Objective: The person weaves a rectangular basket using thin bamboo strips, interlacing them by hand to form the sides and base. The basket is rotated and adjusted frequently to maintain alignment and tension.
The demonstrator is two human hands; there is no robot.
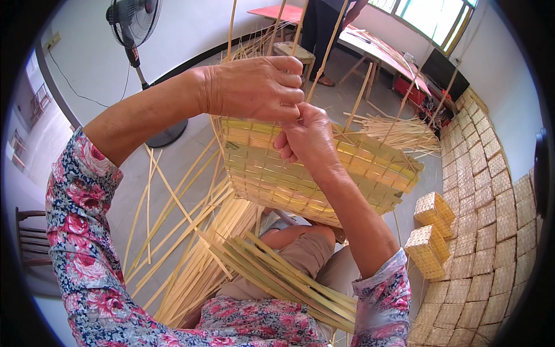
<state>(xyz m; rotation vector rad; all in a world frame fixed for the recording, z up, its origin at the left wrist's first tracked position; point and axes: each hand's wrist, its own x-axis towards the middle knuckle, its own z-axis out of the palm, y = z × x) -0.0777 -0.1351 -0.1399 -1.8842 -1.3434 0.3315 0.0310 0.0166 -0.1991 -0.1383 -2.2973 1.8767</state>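
A half-woven yellow-green bamboo basket (pixel 358 168) stands in front of me, with upright strips (pixel 322 61) rising from its top edge. My left hand (pixel 257 89) is curled over that edge, its fingertips meeting my right hand (pixel 306 139); what they grip is hidden. My right hand is closed at the foot of an upright strip, apparently pinching it. Long loose green strips (pixel 277 277) lie across my lap, and more pale strips (pixel 185 243) spread down to the floor at my left.
Stacked woven boxes (pixel 485 220) line the right wall, with two separate ones (pixel 430 243) beside them. A standing fan (pixel 130 34) is at back left, a chair (pixel 29 243) at far left. Behind the basket are a person (pixel 321 34), a red-topped table (pixel 393 58) and strip piles (pixel 399 130).
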